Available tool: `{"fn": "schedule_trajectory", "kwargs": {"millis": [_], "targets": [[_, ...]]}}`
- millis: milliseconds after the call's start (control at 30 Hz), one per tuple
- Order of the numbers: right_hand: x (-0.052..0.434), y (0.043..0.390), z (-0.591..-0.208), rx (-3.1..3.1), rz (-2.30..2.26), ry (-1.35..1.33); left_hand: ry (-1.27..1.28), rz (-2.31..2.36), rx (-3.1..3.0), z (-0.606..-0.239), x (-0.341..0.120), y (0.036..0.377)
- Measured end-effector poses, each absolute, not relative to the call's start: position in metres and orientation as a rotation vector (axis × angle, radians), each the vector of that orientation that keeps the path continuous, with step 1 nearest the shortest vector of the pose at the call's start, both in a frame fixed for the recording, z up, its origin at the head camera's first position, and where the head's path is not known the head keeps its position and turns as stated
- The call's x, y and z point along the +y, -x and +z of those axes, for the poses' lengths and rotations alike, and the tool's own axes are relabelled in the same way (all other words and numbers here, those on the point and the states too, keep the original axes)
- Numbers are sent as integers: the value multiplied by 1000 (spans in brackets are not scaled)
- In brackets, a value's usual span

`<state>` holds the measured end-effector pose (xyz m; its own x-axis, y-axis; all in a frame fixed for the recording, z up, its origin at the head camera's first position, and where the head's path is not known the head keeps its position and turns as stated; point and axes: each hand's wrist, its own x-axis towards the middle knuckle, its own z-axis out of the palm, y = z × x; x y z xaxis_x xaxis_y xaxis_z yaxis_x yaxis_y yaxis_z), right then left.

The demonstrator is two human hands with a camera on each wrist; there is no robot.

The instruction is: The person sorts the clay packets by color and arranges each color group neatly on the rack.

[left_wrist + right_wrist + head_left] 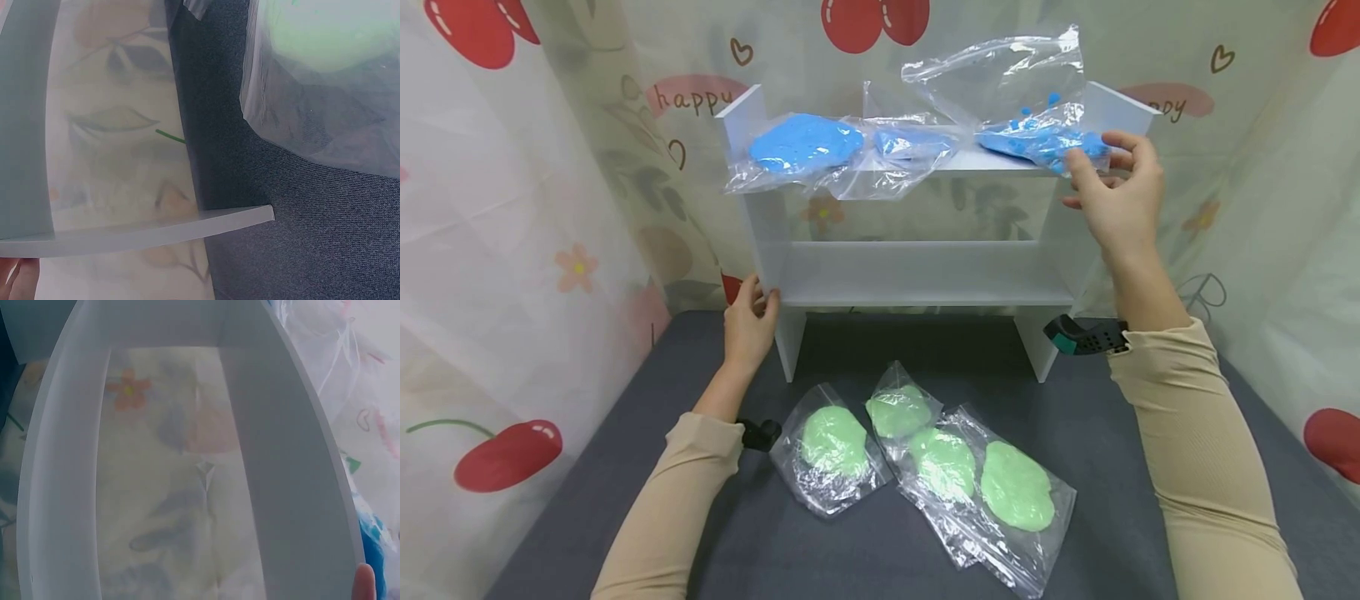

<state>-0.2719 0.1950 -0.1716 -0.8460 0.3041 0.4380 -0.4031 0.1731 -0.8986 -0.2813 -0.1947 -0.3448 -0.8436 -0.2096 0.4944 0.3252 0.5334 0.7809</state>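
A small white shelf stands on the dark tabletop. My left hand touches the outer side of its left panel; in the left wrist view fingers rest against that panel. At the top shelf's right end, my right hand pinches the corner of a clear zip bag holding blue slime-like material and small blue bits. Beside it on the top shelf lie a bag with a rounded blue mass and a bag with a smaller blue piece. In the right wrist view one fingertip shows near the shelf edge.
Several clear bags with flat light-green lumps lie before the shelf: one bag at left, others overlapping at right. A printed curtain hangs behind and at the sides. Both wrists wear black straps.
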Motion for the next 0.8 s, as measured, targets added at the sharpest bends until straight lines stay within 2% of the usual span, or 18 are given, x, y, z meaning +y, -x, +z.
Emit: {"fn": "schedule_trajectory", "kwargs": {"millis": [433, 800], "targets": [[201, 254, -186, -1903, 1731, -144, 86, -1286, -2230, -345, -195, 282], [197, 239, -213, -2043, 1517, -216, 87, -1278, -2234, -345, -194, 281]]}}
